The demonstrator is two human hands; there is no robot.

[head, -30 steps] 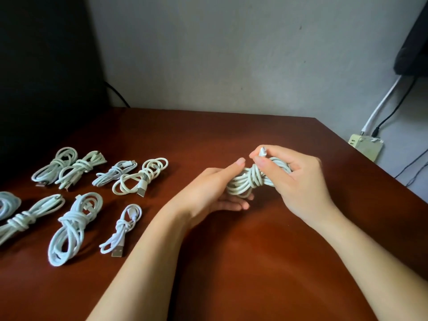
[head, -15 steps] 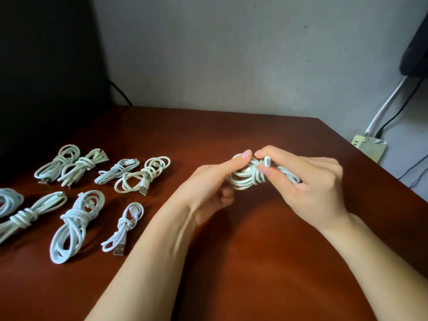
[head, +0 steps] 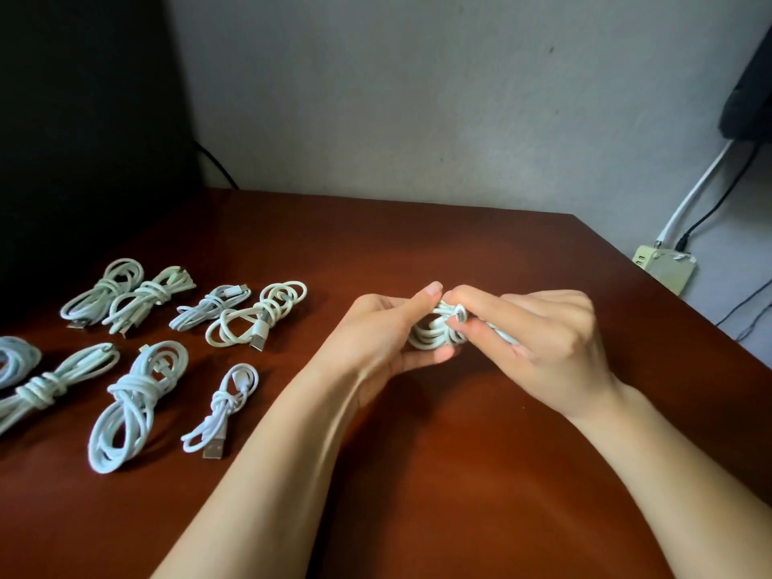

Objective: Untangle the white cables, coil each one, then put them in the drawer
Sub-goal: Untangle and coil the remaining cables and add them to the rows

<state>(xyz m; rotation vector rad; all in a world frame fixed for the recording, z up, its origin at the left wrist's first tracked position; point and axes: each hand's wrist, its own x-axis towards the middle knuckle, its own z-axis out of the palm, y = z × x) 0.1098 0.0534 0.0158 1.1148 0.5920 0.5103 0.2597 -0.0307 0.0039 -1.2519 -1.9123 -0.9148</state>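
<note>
The worktop (head: 459, 474) is smooth reddish-brown wood with a soft gloss. A rough, pale grey wall (head: 417, 98) stands behind it. The far edge meets that wall, and the right edge runs at a slant toward the near right. Beyond that edge a pale socket box (head: 664, 267) lies by the wall, with a white lead (head: 693, 190) and a black lead (head: 710, 211) going up from it.

Near the middle of the worktop, a little right of centre, both hands hold one white cable (head: 434, 336). It is round, smooth cord gathered into a tight bundle of loops. The left hand (head: 376, 332) cradles the bundle, with the thumb lying over the top and the fingers curled beneath. The right hand (head: 543, 340) covers the bundle's right side. Its thumb and forefinger pinch the small metal-tipped plug (head: 460, 317) at the top of the loops. Whether the hands touch the wood cannot be told.

Well to the left lie eight finished coils in two rows, each wound round its own middle. Those in the back row (head: 259, 315) lie close together, some touching. The front row holds a thick coil (head: 133, 405) and a small coil (head: 223, 405) with a flat metal plug, and its end coil (head: 12, 361) is cut by the left border. Bare wood spreads between the coils and the hands, in front of the forearms and back to the wall.
</note>
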